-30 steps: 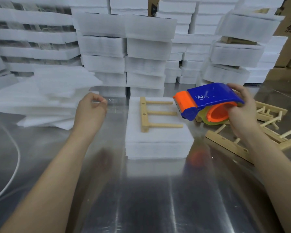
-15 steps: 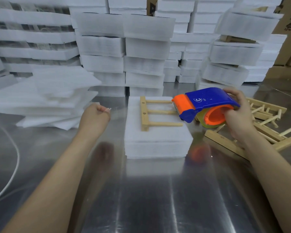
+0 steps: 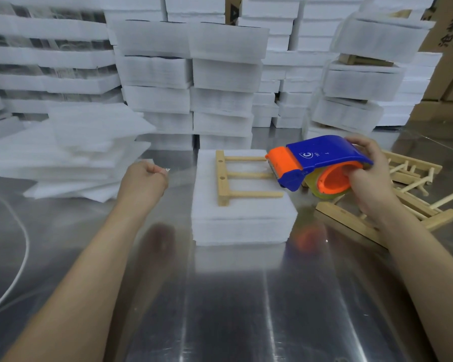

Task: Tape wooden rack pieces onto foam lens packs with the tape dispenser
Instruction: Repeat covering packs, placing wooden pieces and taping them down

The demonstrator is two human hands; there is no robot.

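A white foam lens pack lies on the steel table at the centre. On top of it rests a wooden rack piece, a bar with three pegs pointing right. My right hand grips a blue and orange tape dispenser just above the pack's right edge. A strip of clear tape stretches leftward from the dispenser over the pack. My left hand pinches the tape's free end, left of the pack.
More wooden rack pieces lie in a pile at the right. Loose foam sheets are heaped at the left. Tall stacks of foam packs wall off the back. A white cable curves along the left of the steel table.
Both hands have lowered. My left hand moved right toward the pack with the tape end, and the dispenser came down and slightly left over the pack's right edge.
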